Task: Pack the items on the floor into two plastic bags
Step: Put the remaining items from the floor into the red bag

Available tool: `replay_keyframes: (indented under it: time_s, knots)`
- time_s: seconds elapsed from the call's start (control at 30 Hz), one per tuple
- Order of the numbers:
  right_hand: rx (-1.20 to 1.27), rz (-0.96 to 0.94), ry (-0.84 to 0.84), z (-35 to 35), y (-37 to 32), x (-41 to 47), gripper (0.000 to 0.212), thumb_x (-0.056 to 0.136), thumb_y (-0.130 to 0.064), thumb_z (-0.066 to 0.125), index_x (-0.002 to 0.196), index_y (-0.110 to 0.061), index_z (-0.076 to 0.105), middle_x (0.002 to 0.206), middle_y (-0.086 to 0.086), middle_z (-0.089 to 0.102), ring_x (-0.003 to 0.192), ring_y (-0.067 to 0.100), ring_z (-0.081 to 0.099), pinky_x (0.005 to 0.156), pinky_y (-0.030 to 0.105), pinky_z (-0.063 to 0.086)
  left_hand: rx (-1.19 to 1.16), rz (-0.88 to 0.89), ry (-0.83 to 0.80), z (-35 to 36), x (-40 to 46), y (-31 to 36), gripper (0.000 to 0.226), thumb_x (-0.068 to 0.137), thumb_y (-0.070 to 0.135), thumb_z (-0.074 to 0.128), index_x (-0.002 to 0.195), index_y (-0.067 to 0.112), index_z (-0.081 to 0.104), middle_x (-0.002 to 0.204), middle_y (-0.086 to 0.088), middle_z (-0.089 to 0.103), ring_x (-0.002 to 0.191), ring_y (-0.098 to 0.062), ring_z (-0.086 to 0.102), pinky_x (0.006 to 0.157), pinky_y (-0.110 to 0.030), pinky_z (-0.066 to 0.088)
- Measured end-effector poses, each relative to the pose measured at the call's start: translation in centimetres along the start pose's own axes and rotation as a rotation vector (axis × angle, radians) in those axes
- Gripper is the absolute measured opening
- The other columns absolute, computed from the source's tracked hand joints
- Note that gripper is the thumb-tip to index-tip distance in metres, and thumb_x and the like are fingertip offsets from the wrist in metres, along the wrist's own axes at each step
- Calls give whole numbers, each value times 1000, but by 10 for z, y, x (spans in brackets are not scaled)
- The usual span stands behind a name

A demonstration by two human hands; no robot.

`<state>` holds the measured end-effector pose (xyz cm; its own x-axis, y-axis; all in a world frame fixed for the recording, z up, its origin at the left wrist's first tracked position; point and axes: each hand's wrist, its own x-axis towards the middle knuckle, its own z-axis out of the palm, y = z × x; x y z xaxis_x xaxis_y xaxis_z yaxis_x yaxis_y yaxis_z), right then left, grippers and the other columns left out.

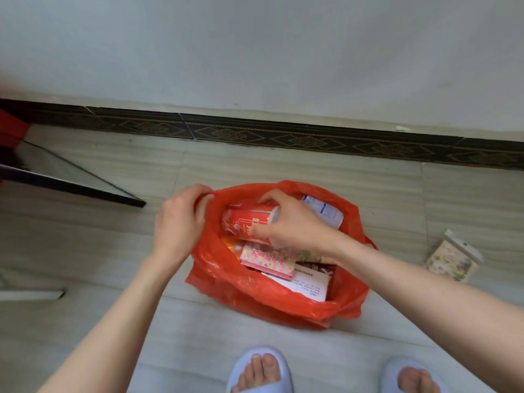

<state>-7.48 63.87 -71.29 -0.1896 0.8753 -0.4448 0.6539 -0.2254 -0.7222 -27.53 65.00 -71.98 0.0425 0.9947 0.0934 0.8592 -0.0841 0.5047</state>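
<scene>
A red plastic bag (255,299) stands open on the tiled floor. My left hand (178,222) pinches its left rim and holds the mouth wide. My right hand (292,222) grips a red can-shaped container (243,222), lying on its side inside the bag's mouth. Below it in the bag lie a pink packet (269,262), a white printed box (309,285) and an orange item (231,246). A white and blue packet (323,211) sits at the bag's far side. A small patterned packet (453,259) lies on the floor to the right of the bag.
A dark patterned skirting (283,134) runs along the white wall behind the bag. A black-framed panel (71,177) lies on the floor at the left, with something red (11,126) beyond it. My feet in pale blue slippers (261,370) stand just in front of the bag.
</scene>
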Motion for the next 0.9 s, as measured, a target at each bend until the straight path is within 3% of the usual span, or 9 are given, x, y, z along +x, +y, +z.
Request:
replay_keyframes:
  time_s: [0.1, 0.2, 0.27, 0.3, 0.37, 0.43, 0.57, 0.67, 0.9]
  knots:
    - [171, 129, -67, 19, -10, 17, 59, 68, -42, 74, 118, -22, 52, 119, 1, 59, 104, 19, 57, 83, 33, 50, 3, 41, 19, -2, 5, 2, 10, 89, 15, 56, 92, 13, 66, 90, -8, 69, 84, -31, 64, 73, -42, 50]
    - [326, 218, -3, 44, -11, 27, 68, 69, -44, 75, 123, -16, 45, 121, 3, 54, 98, 26, 60, 56, 30, 49, -17, 48, 27, -2, 6, 5, 10, 88, 11, 58, 91, 10, 67, 88, -8, 68, 82, -28, 63, 74, -32, 45]
    - [322, 199, 91, 55, -7, 34, 62, 72, -37, 74, 122, -14, 45, 125, 7, 51, 110, 28, 54, 77, 36, 48, -47, 45, 36, -2, 5, 5, 8, 86, 7, 60, 88, 7, 68, 86, -8, 69, 80, -26, 63, 73, -23, 40]
    - [297, 172, 120, 58, -4, 36, 55, 77, -29, 71, 123, -12, 47, 127, 10, 49, 116, 28, 49, 90, 35, 42, -68, 33, 39, -3, 3, 5, 8, 85, 5, 60, 86, 6, 68, 85, -8, 69, 78, -24, 63, 72, -20, 38]
    - [211, 111, 118, 60, 1, 36, 46, 85, -18, 61, 128, -10, 47, 135, 13, 45, 126, 28, 41, 102, 28, 29, -109, -3, 45, -5, 1, 6, 8, 85, 4, 60, 85, 6, 68, 84, -6, 69, 76, -16, 60, 72, -15, 37]
    - [119, 49, 73, 61, 6, 34, 47, 90, -16, 52, 135, -8, 41, 142, 14, 40, 133, 28, 35, 105, 23, 19, -130, -37, 44, -6, 3, 8, 8, 86, 6, 60, 86, 6, 68, 84, -4, 69, 75, -8, 55, 71, -14, 36]
    - [10, -20, -33, 59, 13, 31, 54, 93, -19, 47, 142, -8, 29, 142, 16, 40, 129, 30, 39, 102, 30, 33, -112, -89, 37, -3, 9, 10, 9, 87, 16, 60, 89, 12, 69, 88, -2, 70, 82, -20, 62, 74, -25, 42]
    - [-17, -33, -65, 55, 15, 30, 52, 94, -23, 44, 142, -10, 28, 144, 13, 38, 131, 30, 37, 101, 30, 33, -56, -89, 40, 2, 8, 13, 11, 87, 21, 59, 92, 16, 68, 92, -2, 69, 88, -25, 63, 75, -35, 47]
    - [-131, -98, 2, 23, 40, 9, 53, 97, -24, 39, 145, -14, 22, 154, 5, 22, 142, 17, 19, 113, 27, 15, 90, -15, 32, 10, 5, 25, 13, 88, 16, 57, 96, 13, 67, 92, -9, 60, 84, -31, 58, 68, -38, 44]
